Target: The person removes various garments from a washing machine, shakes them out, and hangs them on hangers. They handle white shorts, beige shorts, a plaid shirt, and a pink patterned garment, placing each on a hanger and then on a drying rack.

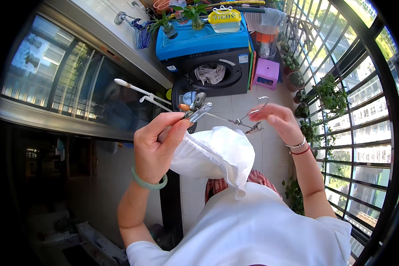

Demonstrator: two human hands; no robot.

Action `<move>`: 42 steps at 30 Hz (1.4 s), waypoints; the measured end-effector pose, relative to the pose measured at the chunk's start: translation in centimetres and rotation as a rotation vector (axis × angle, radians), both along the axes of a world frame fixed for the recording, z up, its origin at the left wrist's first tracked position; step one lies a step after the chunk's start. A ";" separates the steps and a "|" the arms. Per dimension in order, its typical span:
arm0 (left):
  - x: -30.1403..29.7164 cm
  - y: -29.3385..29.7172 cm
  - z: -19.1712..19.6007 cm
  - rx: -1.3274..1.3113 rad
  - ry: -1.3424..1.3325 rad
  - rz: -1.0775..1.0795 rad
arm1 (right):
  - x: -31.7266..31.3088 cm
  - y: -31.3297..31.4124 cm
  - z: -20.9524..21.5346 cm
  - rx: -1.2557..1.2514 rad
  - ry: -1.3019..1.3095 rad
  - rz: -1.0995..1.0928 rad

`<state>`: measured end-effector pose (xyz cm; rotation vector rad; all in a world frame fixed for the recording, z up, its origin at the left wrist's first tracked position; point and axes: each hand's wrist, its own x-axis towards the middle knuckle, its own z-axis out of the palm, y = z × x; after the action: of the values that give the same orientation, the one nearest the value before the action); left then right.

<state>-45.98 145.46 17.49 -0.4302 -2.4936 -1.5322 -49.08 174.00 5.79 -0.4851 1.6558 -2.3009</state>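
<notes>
A white garment (213, 155) with a gathered, elastic-looking edge hangs in front of my chest. My left hand (157, 142) is closed, its thumb and forefinger pinched at a metal clip (199, 111) and the garment's gathered edge beside it. That clip is on a metal clip hanger (221, 118), whose bar runs right to a second clip (254, 128) above the cloth's far right side. My right hand (281, 122) is beside the hanger's hook (264, 101), fingers stretched out and thumb apart. No grip on the hook shows.
Ahead stands a dark front-loading washing machine (235, 84), its door open and laundry inside. Plants and a yellow basket (225, 18) sit on its blue cover. A purple stool (266, 73) is to its right. A white-tipped pole (142, 91) leans at left; window bars (350, 128) line the right.
</notes>
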 end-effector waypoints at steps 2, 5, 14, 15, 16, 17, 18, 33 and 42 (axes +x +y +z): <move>1.5 -1.4 0.3 -0.099 0.050 0.005 | 0.2 -2.6 2.6 -0.025 0.123 -0.047; 3.7 -3.5 0.5 -0.177 0.084 0.025 | 1.5 -7.8 6.0 0.028 0.279 0.082; 10.6 -13.2 2.7 -0.189 0.024 0.097 | 6.6 -23.0 9.2 -0.225 0.066 0.348; 11.3 -14.3 3.0 -0.166 -0.014 0.093 | 7.0 -23.9 9.2 -0.217 0.068 0.364; 12.2 -15.1 3.0 -0.081 -0.053 0.104 | 7.3 -24.8 9.2 -0.225 0.092 0.357; 13.2 -15.8 3.0 0.004 -0.090 0.113 | 7.5 -25.5 9.3 -0.213 0.102 0.348; 14.0 -16.8 3.2 0.068 -0.148 0.100 | 7.7 -26.2 9.2 -0.193 0.115 0.347; 20.0 -24.7 4.4 -0.383 0.105 0.126 | 11.4 -33.4 8.2 -0.004 0.485 0.212; 20.9 -24.6 4.2 -0.344 0.141 0.108 | 11.9 -34.9 8.3 0.009 0.623 0.226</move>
<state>-25.07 120.88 21.71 -0.4272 -2.6211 -0.9978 -37.23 139.10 14.11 -1.4197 1.7318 -2.0888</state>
